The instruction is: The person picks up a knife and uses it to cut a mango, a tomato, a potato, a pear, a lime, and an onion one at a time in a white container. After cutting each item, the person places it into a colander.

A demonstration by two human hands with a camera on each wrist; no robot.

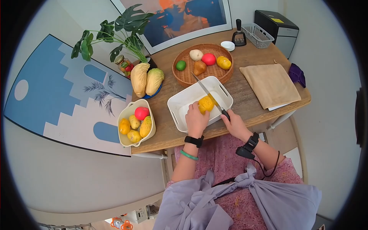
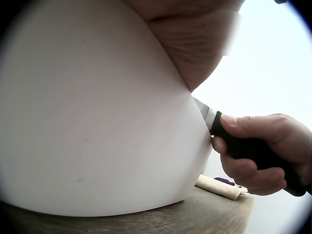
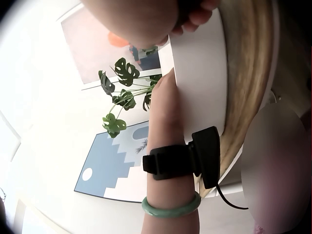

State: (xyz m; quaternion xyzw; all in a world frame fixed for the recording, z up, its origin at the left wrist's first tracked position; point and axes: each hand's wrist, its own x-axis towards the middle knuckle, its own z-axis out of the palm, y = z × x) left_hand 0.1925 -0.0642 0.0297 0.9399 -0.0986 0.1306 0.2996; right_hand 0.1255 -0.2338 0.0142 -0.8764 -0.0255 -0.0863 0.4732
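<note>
Cutting looks to be the step in hand, centred on a round yellow fruit or vegetable (image 1: 207,105) held within the outline of the white tub (image 1: 182,101); whether it touches the tub's floor I cannot tell. The left hand (image 1: 197,119) curls its fingers over the piece, while the right hand (image 1: 235,126) is wrapped round the black handle of a long kitchen knife (image 1: 207,91), whose blade lies along the piece's right side. How deep the edge sits, if at all, is hidden. The next move seems to call for steady pressure through the piece, left fingertips clear of the edge. Beyond the tub is a round wicker tray (image 1: 183,79) of produce; left of the tub, a cream basket (image 1: 129,109) holding more; right of the tub, a tan cloth (image 1: 270,85), all on the wooden tabletop (image 1: 245,94).
</note>
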